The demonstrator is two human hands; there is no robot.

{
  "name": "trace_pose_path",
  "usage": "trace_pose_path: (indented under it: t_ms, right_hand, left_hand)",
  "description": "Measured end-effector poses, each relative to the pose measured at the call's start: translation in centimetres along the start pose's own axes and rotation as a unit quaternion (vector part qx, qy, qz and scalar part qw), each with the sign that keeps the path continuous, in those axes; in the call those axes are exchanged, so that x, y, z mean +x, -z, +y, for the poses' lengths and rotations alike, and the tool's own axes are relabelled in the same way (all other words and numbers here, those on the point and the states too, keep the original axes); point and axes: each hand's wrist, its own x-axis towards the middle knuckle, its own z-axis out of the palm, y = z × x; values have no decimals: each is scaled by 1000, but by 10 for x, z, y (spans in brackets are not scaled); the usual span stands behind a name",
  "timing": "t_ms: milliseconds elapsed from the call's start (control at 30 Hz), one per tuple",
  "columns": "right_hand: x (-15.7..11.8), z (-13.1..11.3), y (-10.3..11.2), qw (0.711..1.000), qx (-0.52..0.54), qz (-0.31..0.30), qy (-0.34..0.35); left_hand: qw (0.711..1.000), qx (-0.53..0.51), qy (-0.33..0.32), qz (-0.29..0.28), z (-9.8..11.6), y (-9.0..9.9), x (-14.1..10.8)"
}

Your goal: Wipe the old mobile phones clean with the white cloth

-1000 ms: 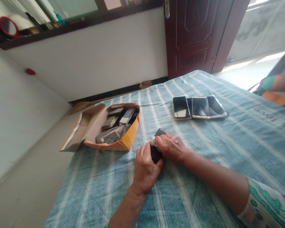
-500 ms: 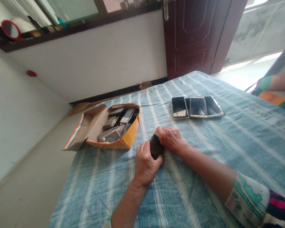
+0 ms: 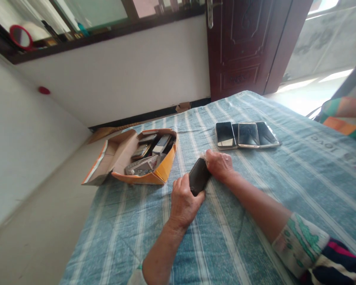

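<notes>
A dark mobile phone [image 3: 199, 177] is gripped along its lower end by my left hand [image 3: 184, 198], thumb on one side and fingers on the other. At the phone's upper right edge, my right hand [image 3: 220, 164] is closed around a small crumpled white cloth [image 3: 203, 156], which may be tissue. Much of that cloth is hidden by the fingers. Left of my hands stands an open orange cardboard box [image 3: 165, 166] holding several old phones [image 3: 161, 144]. Beyond my right hand lie a black-screened phone [image 3: 225, 134], a white-framed phone [image 3: 248, 135] and another dark-screened phone [image 3: 267, 134], side by side and partly overlapping.
A blue striped cloth [image 3: 234, 237] covers the bed-like surface under everything. Behind it are a white wall [image 3: 121, 79] and a dark red door [image 3: 243, 47]. A red round mirror [image 3: 21, 37] stands on the window ledge at upper left.
My right hand has moved slightly up and right with the white cloth, and more of the dark phone's face shows. My left hand keeps its grip. The view has shifted slightly.
</notes>
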Motion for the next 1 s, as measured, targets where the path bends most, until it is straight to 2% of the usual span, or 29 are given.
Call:
trace_pose_path:
  t_ms: [100,200,267,400,600,700,867,1000]
  right_hand:
    - [-12,-3,2,999,10,18,27]
    - [-26,-13,1,986,33,-6,161]
    - [-28,-16,0,981,20,-26,189]
    - [-16,-11,-1,992,-13,-30,122]
    - [-3,-6,-3,998,-7,-16,57]
    - [2,6,-1,1000,10,-3,-13]
    - [14,44,4,980,83,77,-166]
    - [19,60,1,959,177,138,-170]
  left_hand:
    - [1000,1,-2,-2,-1,-1,-1]
    - [1000,1,-12,4,-3,-2,-1]
    - [1000,4,-15,7,-3,-1,-2]
    - [1000,10,-8,-5,-1,1,-2]
    - [1000,9,0,-16,1,3,-2]
    - [1000,11,1,-11,-1,2,-3]
    - [1000,19,-13,0,-3,2,-5]
    - [999,27,-23,9,-2,3,-6]
